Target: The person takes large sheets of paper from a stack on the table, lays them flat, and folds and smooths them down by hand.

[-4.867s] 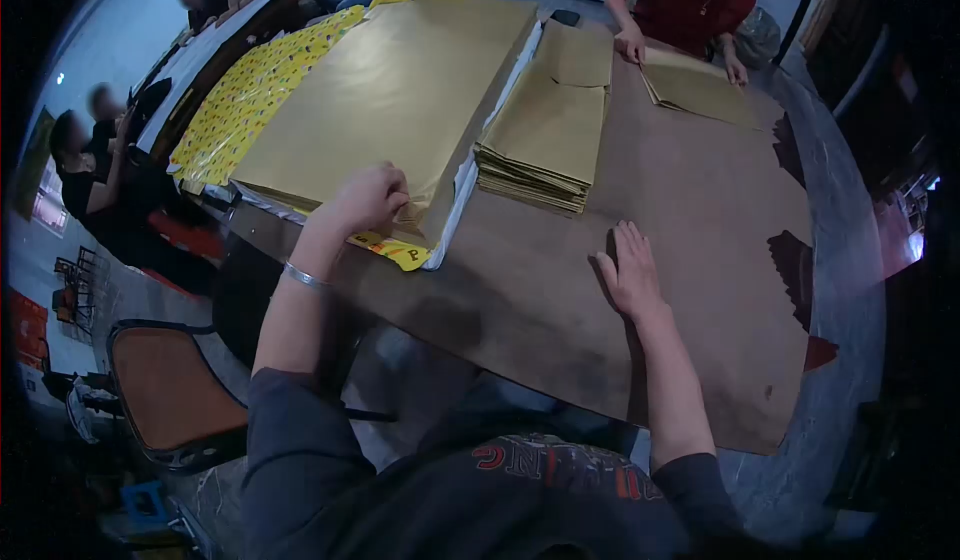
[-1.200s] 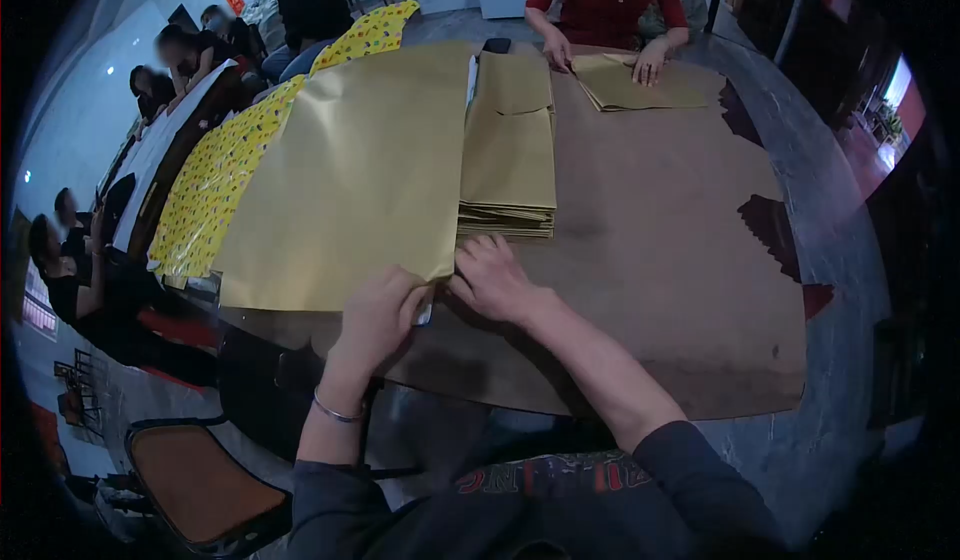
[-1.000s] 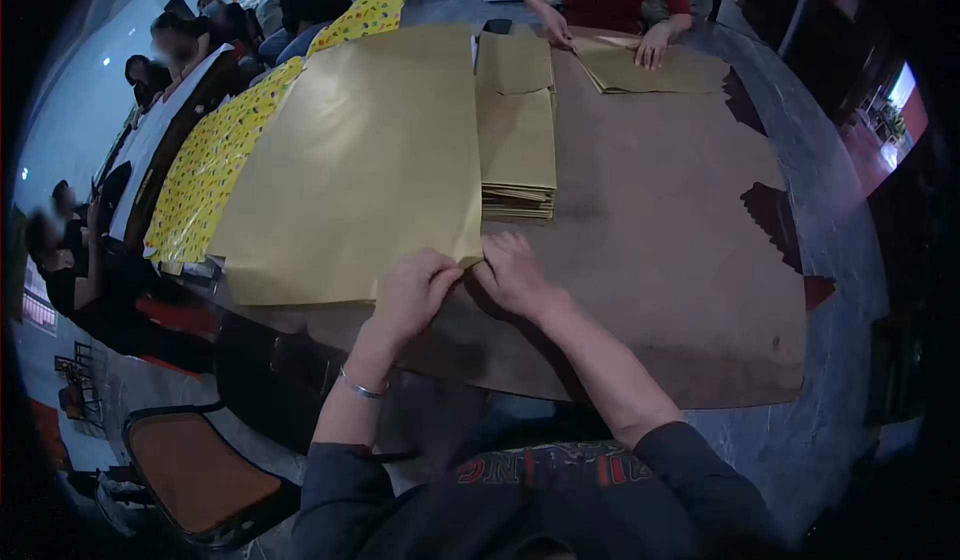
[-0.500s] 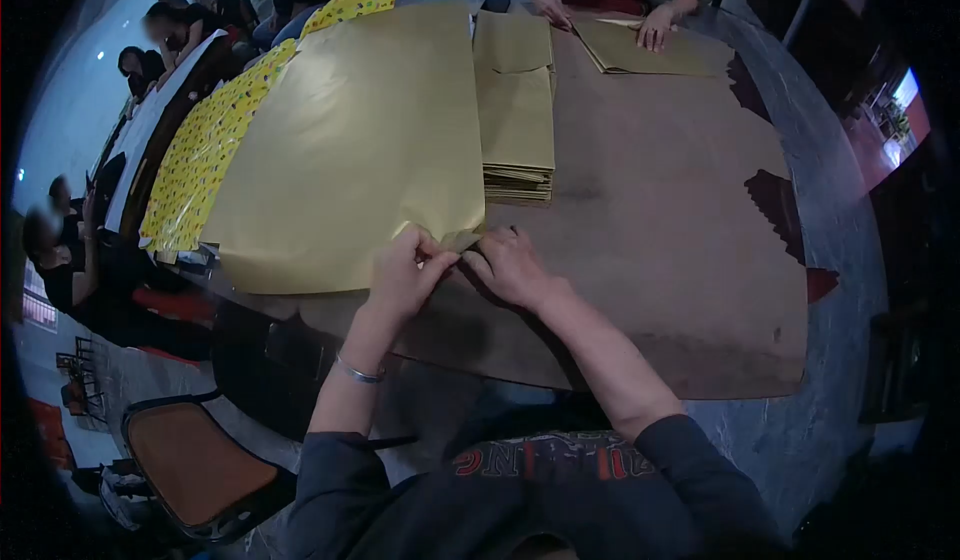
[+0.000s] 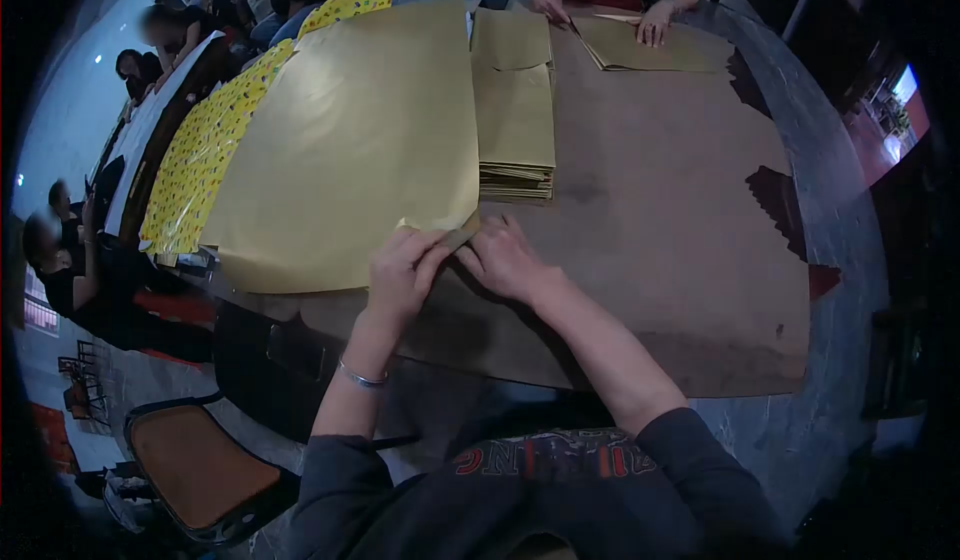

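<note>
A large sheet of gold paper covers the left part of the table. At its near right corner both of my hands meet. My left hand pinches the near edge, and a small flap there is folded back, showing a duller underside. My right hand grips the same corner from the right, with its thumb against the flap and its fingers bent. Just beyond the right hand lies a stack of folded gold paper. A silver bangle sits on my left wrist.
Yellow patterned sheeting lies along the table's left side. Across the brown tabletop, a person in red sleeves handles folded gold paper. A brown-backed chair stands at the near left. Several people sit further left.
My hands have shifted slightly at the corner, and the folded flap looks flatter and narrower between them. The sheet's right edge has moved a little to the left.
</note>
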A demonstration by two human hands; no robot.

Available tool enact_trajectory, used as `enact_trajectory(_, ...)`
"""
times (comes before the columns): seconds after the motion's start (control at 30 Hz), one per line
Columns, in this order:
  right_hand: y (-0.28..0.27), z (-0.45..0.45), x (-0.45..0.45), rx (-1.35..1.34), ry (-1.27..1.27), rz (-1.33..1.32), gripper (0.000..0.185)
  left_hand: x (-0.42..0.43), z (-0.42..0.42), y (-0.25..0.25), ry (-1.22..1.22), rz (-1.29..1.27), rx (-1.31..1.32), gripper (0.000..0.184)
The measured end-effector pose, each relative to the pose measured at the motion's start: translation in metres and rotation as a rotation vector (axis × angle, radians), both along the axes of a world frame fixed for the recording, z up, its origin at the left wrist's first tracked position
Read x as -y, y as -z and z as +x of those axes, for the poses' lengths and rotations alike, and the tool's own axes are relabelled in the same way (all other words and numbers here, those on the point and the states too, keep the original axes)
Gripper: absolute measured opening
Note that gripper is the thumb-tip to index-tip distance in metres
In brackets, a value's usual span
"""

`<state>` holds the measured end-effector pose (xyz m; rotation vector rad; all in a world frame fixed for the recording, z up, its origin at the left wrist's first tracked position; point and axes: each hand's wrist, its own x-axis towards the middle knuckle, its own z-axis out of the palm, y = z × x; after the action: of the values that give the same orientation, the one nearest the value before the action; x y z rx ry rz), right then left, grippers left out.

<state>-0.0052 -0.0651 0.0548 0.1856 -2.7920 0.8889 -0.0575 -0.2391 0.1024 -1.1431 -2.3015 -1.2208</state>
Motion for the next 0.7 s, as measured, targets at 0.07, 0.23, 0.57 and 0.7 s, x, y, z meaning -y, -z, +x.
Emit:
enact_trajectory(0.07,-0.002,0.001,0.000,-0.034,0.006,-0.022,0.032,0.000,0.001,-0.002,0.040,-0.056,0.015,0.011)
enact_trajectory(0.23,0.007,-0.002,-0.001,-0.162,0.002,-0.018,0.025,-0.002,0.002,0.000,0.049,-0.016,0.013,0.009)
enact_trajectory(0.57,-0.007,0.004,-0.006,-0.052,-0.023,0.029,0.029,-0.003,-0.002,0.002,0.015,0.009,0.013,0.013)
enact_trajectory(0.7,-0.002,0.004,-0.002,-0.168,0.009,-0.007,0.026,-0.002,-0.005,0.005,0.003,0.033,0.008,0.013)
